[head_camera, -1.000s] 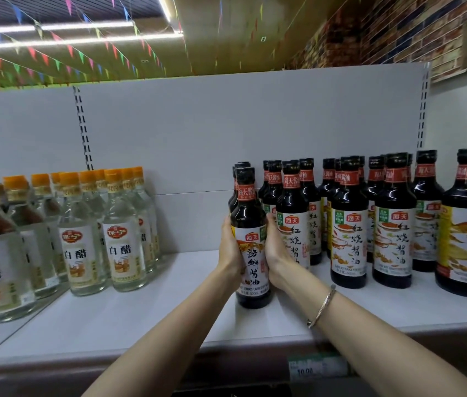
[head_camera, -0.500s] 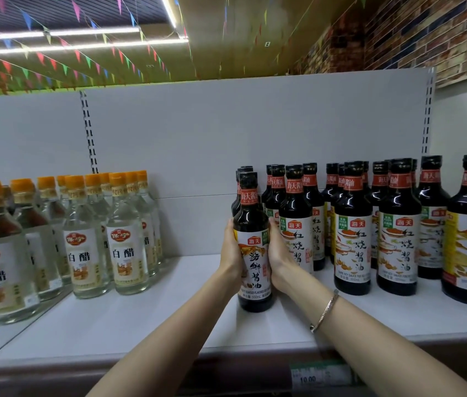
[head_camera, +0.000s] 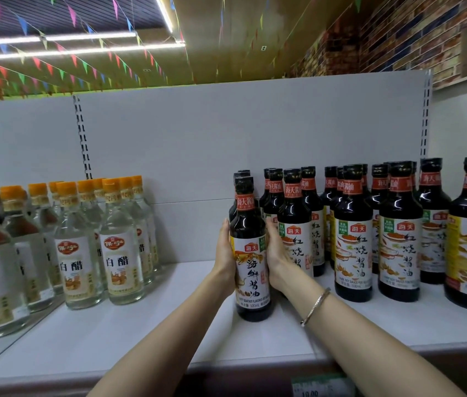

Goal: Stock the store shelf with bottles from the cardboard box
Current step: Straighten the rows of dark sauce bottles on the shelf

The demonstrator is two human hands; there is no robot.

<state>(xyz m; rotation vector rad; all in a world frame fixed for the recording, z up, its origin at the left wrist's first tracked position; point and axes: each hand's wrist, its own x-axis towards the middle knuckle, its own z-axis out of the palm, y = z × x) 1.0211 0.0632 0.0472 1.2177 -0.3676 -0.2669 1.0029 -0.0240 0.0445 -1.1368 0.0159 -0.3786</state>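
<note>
One dark bottle (head_camera: 251, 253) upright on shelf (head_camera: 140, 339) — two hands clasp it.

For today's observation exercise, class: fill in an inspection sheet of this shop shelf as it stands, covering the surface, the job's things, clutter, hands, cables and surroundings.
Surface: white shelf, bare strip between the two bottle groups.
Job's things: dark soy sauce bottle upright on the shelf, at the front of a column; cardboard box not in view.
Clutter: rows of dark sauce bottles to the right, clear vinegar bottles with orange caps to the left.
Hands: left hand and right hand hold the bottle's sides; bracelet on the right wrist.
Cables: nothing seen.
Surroundings: white back panel, brick wall, bunting, price tag.
</note>
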